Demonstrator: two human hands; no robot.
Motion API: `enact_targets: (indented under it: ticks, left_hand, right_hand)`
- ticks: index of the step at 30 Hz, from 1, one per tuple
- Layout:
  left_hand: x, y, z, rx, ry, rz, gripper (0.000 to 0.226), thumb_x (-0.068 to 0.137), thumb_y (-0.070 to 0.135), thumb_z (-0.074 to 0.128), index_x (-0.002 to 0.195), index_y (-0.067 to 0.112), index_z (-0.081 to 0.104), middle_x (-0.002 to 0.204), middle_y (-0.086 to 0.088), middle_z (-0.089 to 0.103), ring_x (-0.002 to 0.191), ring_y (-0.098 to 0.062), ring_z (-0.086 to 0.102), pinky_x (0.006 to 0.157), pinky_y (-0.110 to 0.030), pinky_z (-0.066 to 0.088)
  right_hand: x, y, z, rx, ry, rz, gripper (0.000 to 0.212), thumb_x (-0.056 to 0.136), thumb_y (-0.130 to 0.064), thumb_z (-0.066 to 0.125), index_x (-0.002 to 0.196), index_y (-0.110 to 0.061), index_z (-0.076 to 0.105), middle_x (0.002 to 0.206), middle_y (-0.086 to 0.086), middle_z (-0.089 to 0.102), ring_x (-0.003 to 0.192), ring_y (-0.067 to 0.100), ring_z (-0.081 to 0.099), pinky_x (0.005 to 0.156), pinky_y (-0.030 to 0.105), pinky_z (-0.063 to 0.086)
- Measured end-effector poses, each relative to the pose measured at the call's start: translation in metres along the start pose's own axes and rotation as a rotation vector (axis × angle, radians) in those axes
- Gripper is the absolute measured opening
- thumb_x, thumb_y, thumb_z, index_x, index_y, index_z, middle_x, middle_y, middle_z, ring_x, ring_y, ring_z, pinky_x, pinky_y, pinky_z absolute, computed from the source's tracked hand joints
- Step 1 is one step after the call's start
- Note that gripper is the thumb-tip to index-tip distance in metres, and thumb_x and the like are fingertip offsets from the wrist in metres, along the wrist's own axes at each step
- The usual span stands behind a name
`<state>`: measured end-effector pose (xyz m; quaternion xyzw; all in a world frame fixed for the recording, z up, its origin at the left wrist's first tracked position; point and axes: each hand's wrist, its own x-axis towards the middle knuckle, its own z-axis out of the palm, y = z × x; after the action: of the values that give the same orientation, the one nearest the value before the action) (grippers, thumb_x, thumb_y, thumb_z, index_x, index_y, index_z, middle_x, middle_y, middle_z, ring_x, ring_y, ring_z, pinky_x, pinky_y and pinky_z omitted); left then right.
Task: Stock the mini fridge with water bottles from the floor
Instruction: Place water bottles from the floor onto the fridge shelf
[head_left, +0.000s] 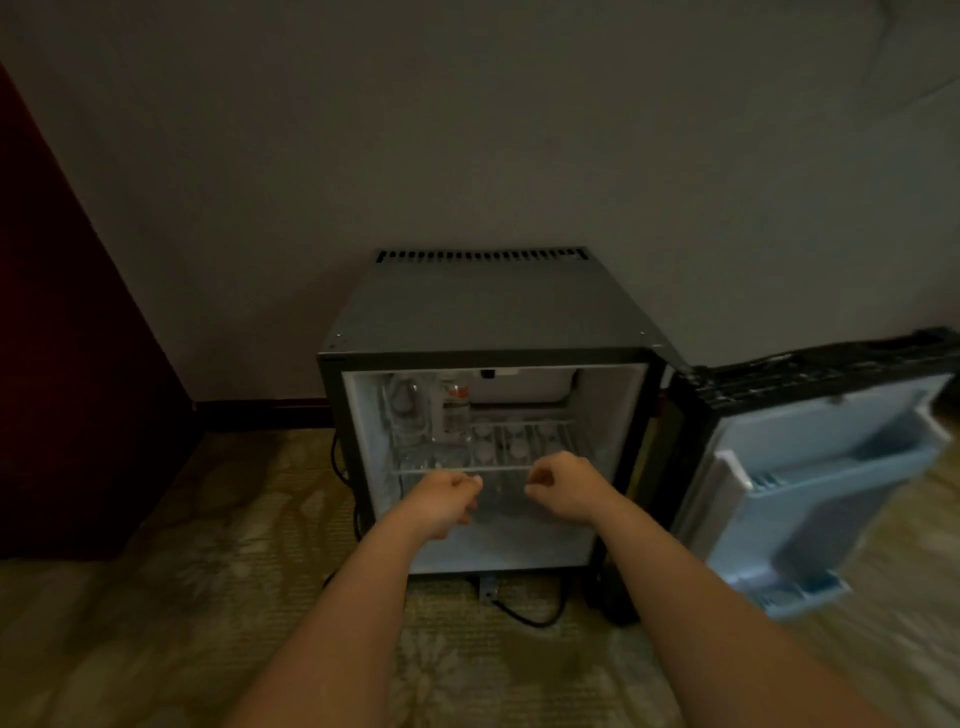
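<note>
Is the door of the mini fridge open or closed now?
Open. The door is swung out to the right, its inner shelves facing the camera, and the mini fridge interior with its wire shelf is visible.

Dark red cabinet (62, 364) stood well left of the left hand (444, 501), plain grey wall (467, 130) rose far beyond it, patterned carpet (156, 623) spread below, black power cord (524, 617) lay curled on the carpet below the right hand (563, 486).

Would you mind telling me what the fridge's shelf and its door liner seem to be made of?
Shelf: probably white-coated metal wire, judging by its thin, see-through parallel rods. Door liner: likely moulded plastic; it is pale and smooth, with shaped bins.
</note>
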<state>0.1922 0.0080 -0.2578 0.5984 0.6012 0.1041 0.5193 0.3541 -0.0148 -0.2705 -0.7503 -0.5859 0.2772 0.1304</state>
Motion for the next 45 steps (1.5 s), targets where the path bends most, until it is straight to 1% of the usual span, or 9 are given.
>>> enact_targets:
  ticks: [3, 6, 8, 12, 21, 28, 35, 41, 45]
  left_hand:
    - [-0.026, 0.007, 0.012, 0.088, -0.002, 0.076, 0.032, 0.099, 0.032, 0.039, 0.117, 0.011, 0.055, 0.105, -0.003, 0.055, 0.091, -0.016, 0.055, 0.061, -0.022, 0.039]
    - [-0.058, 0.012, 0.022, 0.221, -0.037, 0.075, 0.025, 0.099, 0.033, 0.039, 0.084, 0.019, 0.053, 0.100, -0.006, 0.054, 0.090, -0.019, 0.053, 0.060, -0.023, 0.038]
    - [-0.078, 0.021, 0.029, 0.282, -0.040, 0.115, 0.027, 0.098, 0.033, 0.040, 0.077, 0.019, 0.049, 0.094, -0.006, 0.053, 0.084, -0.018, 0.053, 0.064, -0.025, 0.043]
    - [-0.121, 0.047, 0.058, 0.378, -0.093, 0.275, 0.026, 0.098, 0.031, 0.043, 0.103, 0.012, 0.061, 0.107, -0.014, 0.061, 0.102, -0.027, 0.059, 0.091, -0.038, 0.048]
    - [-0.217, 0.080, 0.184, 0.624, -0.272, 0.574, 0.034, 0.096, 0.030, 0.046, 0.119, 0.009, 0.059, 0.123, -0.010, 0.060, 0.112, -0.025, 0.056, 0.096, -0.036, 0.046]
    - [-0.265, 0.053, 0.298, 0.716, -0.475, 0.688, 0.031, 0.094, 0.032, 0.048, 0.113, 0.011, 0.062, 0.114, -0.007, 0.063, 0.105, -0.021, 0.058, 0.093, -0.033, 0.045]
    - [-0.308, -0.012, 0.404, 0.493, -0.692, 0.512, 0.017, 0.093, 0.018, 0.050, 0.099, 0.010, 0.064, 0.091, -0.007, 0.060, 0.087, -0.016, 0.053, 0.078, -0.025, 0.040]
    - [-0.326, -0.072, 0.451, 0.669, -0.787, 0.452, 0.025, 0.092, 0.025, 0.052, 0.109, 0.009, 0.063, 0.110, -0.010, 0.065, 0.103, -0.022, 0.059, 0.092, -0.032, 0.046]
    - [-0.331, -0.093, 0.461, 0.804, -0.832, 0.445, 0.030, 0.093, 0.028, 0.050, 0.114, 0.010, 0.059, 0.115, -0.010, 0.061, 0.095, -0.020, 0.055, 0.077, -0.025, 0.042]
  right_hand:
    - [-0.032, 0.012, -0.013, -0.063, 0.007, -0.001, 0.023, 0.092, -0.027, 0.056, 0.108, -0.014, 0.065, 0.114, 0.008, 0.065, 0.106, 0.025, 0.060, 0.090, 0.036, 0.050]
    - [-0.070, 0.024, -0.028, -0.103, -0.025, -0.004, 0.026, 0.092, -0.027, 0.057, 0.112, -0.013, 0.064, 0.117, 0.010, 0.063, 0.107, 0.026, 0.060, 0.094, 0.039, 0.050]
    - [-0.092, 0.029, -0.042, -0.115, -0.002, -0.006, 0.025, 0.091, -0.026, 0.057, 0.111, -0.012, 0.065, 0.116, 0.012, 0.063, 0.107, 0.027, 0.060, 0.094, 0.039, 0.050]
    - [-0.144, 0.053, -0.072, -0.085, 0.083, -0.009, 0.025, 0.090, -0.022, 0.059, 0.110, -0.009, 0.066, 0.114, 0.013, 0.065, 0.106, 0.028, 0.061, 0.092, 0.035, 0.049]
    - [-0.288, 0.167, -0.089, -0.015, 0.172, 0.180, 0.034, 0.089, -0.022, 0.061, 0.120, -0.009, 0.060, 0.116, 0.015, 0.065, 0.107, 0.027, 0.060, 0.085, 0.027, 0.045]
    - [-0.404, 0.266, -0.053, 0.028, 0.109, 0.390, 0.035, 0.088, -0.026, 0.061, 0.120, -0.012, 0.059, 0.115, 0.008, 0.065, 0.107, 0.023, 0.060, 0.085, 0.026, 0.043]
    - [-0.513, 0.340, 0.031, 0.167, 0.071, 0.621, 0.036, 0.088, -0.024, 0.061, 0.121, -0.013, 0.059, 0.118, 0.008, 0.065, 0.107, 0.023, 0.061, 0.090, 0.029, 0.047]
    - [-0.565, 0.361, 0.111, 0.193, 0.231, 0.744, 0.053, 0.087, -0.028, 0.063, 0.135, -0.017, 0.046, 0.140, 0.006, 0.046, 0.120, 0.026, 0.052, 0.096, 0.032, 0.043]
    - [-0.568, 0.370, 0.142, 0.189, 0.313, 0.803, 0.066, 0.088, -0.032, 0.059, 0.146, -0.021, 0.027, 0.143, 0.006, 0.040, 0.116, 0.025, 0.054, 0.090, 0.034, 0.048]
